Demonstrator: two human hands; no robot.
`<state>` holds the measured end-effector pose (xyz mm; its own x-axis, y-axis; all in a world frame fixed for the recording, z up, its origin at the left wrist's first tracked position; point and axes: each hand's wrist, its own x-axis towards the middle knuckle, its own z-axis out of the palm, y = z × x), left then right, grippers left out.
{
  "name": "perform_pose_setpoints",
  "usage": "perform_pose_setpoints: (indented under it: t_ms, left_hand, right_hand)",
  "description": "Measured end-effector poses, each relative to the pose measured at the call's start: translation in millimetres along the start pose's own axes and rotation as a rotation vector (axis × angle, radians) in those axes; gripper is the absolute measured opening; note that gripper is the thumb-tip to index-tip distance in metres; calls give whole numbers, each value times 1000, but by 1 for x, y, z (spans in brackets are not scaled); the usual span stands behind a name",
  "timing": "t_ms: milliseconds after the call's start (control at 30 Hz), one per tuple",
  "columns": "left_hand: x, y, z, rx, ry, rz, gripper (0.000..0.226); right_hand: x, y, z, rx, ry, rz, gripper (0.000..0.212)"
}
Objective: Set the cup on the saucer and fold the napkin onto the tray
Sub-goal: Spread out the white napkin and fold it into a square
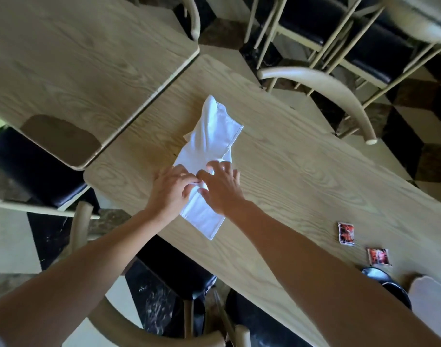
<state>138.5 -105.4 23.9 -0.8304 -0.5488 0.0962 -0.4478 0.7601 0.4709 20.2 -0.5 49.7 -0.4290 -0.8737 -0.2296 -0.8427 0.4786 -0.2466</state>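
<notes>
Napkin: the white cloth napkin (212, 132) lies partly folded on the light wood-grain table (302, 176), near its left end.
Long axis: the strip runs from the table's near edge away from the person. Its far end is bunched and narrows to a rounded tip.
Left hand: the left hand (170, 190) sits on the strip's left side with its fingers curled. Thumb and forefinger pinch a crease at mid-length.
Right hand: the right hand (223, 190) sits on the right side with fingers arched and spread, tips down on the cloth. Whether it pinches or only presses cannot be told.
Key relation: both hands meet at the middle. The longer free part lies straight beyond the fingertips, and a short flat part lies under the wrists.
Nearer hand: neither, as they are level and almost touching.
Step in hand: folding, probably the far half next.
Tray: a brown rounded flat panel (61, 139) on the neighbouring table, to the left, may be it.
Cup and saucer: not identifiable. A dark round object (375, 272) shows beside the right forearm.
Others: two small red sachets (346, 233) lie well to the right.
</notes>
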Motion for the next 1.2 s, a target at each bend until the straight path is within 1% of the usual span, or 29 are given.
perform_pose_setpoints:
  t_ms: [67,133,233,300,400,433,467,533,600,633,667,700,767,867,933,1100,1133,1200]
  left_hand:
    - [8,16,-15,-35,19,45,26]
    - [17,33,-32,-76,43,43,26]
    - [30,58,-64,-63,97,48,24]
    - [37,72,-88,-56,130,67,23]
    - [45,86,-122,-66,164,70,13]
    - [48,90,-133,-73,170,60,14]
    - [51,94,-144,-71,180,55,15]
    - [53,107,-165,-45,256,53,17]
    - [52,122,-185,-3,336,79,28]
    - [50,130,-195,8,365,87,29]
    - [49,136,-202,16,384,89,26]
    - [48,142,-209,22,394,85,19]
    - [47,153,-221,2,404,103,16]
    - [44,168,-234,-81,402,184,20]
    - [42,175,-236,-113,348,195,19]
    - [46,170,-232,-174,54,92,24]
    - [49,168,-232,-178,8,78,22]
    - [55,163,-231,-233,-78,37,12]
  right_hand:
    - [-3,9,-29,-19,8,-16,22]
    - [-9,17,-62,-33,34,-33,21]
    - [-25,33,-109,-28,181,-35,19]
    - [-41,46,-141,-40,282,-2,17]
    - [-75,67,-188,-25,424,65,11]
    - [-88,74,-202,-6,463,88,9]
    - [-101,80,-215,14,497,109,10]
    - [-128,92,-237,38,576,137,13]
    - [-150,103,-255,83,657,158,14]
    - [-160,108,-263,113,688,177,15]
    - [-170,113,-269,134,706,196,15]
    - [-178,118,-274,144,720,204,16]
    - [-192,128,-282,155,740,215,18]
    - [-210,138,-294,232,709,268,24]
    - [-217,144,-299,270,626,305,29]
    - [-224,163,-291,207,317,303,25]
    - [-224,168,-287,190,280,295,24]
    - [-221,176,-281,163,232,280,24]
